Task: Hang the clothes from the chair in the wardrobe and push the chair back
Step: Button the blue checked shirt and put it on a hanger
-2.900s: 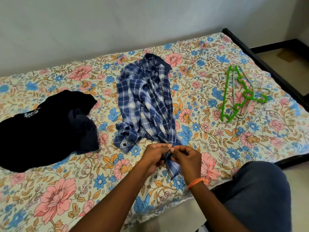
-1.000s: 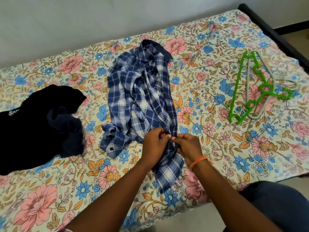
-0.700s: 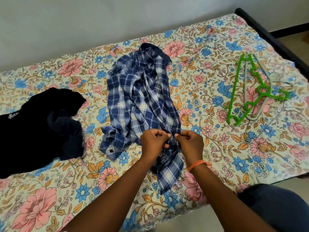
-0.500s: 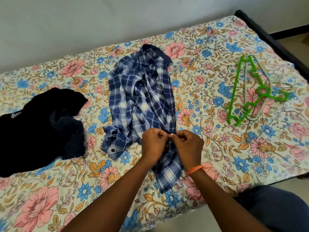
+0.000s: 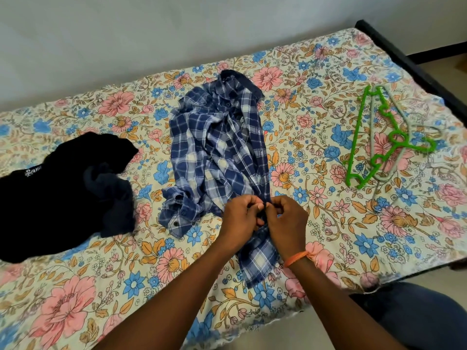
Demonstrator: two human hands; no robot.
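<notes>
— Clothes first: where are they in the frame?

— Spread on a bed with a floral sheet [image 5: 316,223]. A blue plaid shirt [image 5: 217,147] lies crumpled at the centre, running from its collar in the upper middle down to a hem near the bed's front edge. A black garment [image 5: 50,198] with white lettering sits at the left, with a dark navy piece [image 5: 113,198] bunched against its right side.

— And the hands?

— Both meet at the centre of the frame, over the shirt's lower part. The left hand [image 5: 240,221] and the right hand [image 5: 288,223] have their fingertips curled in and pinching the shirt's front edge between them, knuckles nearly touching. What exactly sits between the fingertips is too small to tell. An orange band [image 5: 295,257] circles the right wrist.

— Any hangers?

— At the right of the frame, a green hanger [image 5: 379,137] lies on the sheet, overlapping a pale grey hanger [image 5: 401,117], well apart from the shirt.

— Anything else?

— A knee in blue denim [image 5: 424,317] at the lower right, a dark bed frame [image 5: 409,61] at the upper right.
</notes>
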